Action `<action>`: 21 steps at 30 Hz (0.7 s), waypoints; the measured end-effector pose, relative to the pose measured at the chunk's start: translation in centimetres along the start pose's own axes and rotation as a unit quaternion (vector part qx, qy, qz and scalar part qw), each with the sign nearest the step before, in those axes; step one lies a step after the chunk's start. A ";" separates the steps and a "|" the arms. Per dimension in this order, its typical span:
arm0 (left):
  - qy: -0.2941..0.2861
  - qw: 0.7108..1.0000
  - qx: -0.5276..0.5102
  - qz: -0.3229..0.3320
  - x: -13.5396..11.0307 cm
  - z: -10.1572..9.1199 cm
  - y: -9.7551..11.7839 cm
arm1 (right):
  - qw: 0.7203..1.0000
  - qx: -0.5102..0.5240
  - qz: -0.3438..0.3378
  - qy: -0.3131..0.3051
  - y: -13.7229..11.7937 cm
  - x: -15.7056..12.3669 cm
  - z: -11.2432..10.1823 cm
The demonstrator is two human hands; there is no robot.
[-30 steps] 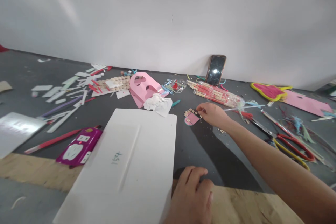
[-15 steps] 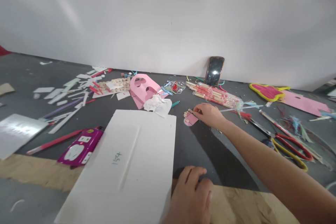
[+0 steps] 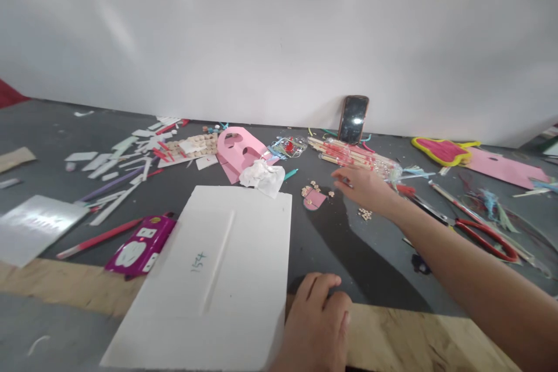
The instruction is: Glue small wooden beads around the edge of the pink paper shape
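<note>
My right hand (image 3: 365,188) hovers over the dark table, fingers loosely stretched leftward, just right of a small pink cut-out (image 3: 314,200) ringed with tiny wooden beads (image 3: 307,190). It holds nothing that I can see. More beads (image 3: 364,214) lie under my wrist. My left hand (image 3: 317,322) rests palm down at the near edge, fingers curled on the table beside a big white board (image 3: 209,279) marked "154".
A bundle of wooden sticks in plastic (image 3: 354,157) and a phone (image 3: 353,119) leaning on the white wall lie beyond my right hand. Red-handled scissors (image 3: 475,229) sit to the right. Crumpled tissue (image 3: 263,176), a pink card shape (image 3: 239,150), paper strips (image 3: 122,157) and a purple pack (image 3: 140,246) lie left.
My right hand has lifted off the small pink cut-out and drawn back slightly to the right, its fingers opening. The left hand stays put. The view has tipped up a little.
</note>
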State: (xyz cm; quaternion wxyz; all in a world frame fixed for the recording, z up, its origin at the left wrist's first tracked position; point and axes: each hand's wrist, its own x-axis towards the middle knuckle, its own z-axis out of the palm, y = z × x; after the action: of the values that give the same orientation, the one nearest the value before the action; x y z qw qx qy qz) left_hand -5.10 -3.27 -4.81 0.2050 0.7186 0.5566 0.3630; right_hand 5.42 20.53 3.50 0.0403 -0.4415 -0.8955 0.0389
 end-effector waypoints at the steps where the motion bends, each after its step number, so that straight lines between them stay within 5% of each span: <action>1: -0.001 1.000 0.001 -0.002 0.0 -0.1 0.1 | 1.000 0.003 0.005 0.013 0.4 -0.6 -0.9; 6: -0.026 0.999 0.028 -0.024 0.0 -0.4 0.5 | 0.997 0.011 0.045 0.068 3.0 -5.7 -4.9; 10: -0.079 0.995 0.059 0.010 0.1 -1.6 1.1 | 0.991 0.043 0.073 0.105 5.3 -11.5 -6.0; 15: -0.031 0.992 0.123 0.014 2.3 -5.0 2.3 | 0.973 0.095 0.139 0.155 7.6 -19.1 -4.1; 21: -0.037 0.973 0.227 0.006 10.6 -8.0 0.6 | 0.934 0.151 0.218 0.239 9.1 -26.3 0.9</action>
State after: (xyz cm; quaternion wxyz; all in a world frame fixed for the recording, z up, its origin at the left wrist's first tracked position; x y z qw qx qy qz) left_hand -9.45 5.72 3.98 0.0545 0.7628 0.6120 0.2015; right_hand 28.46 5.09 0.65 0.3103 -0.6108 -0.7246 0.0747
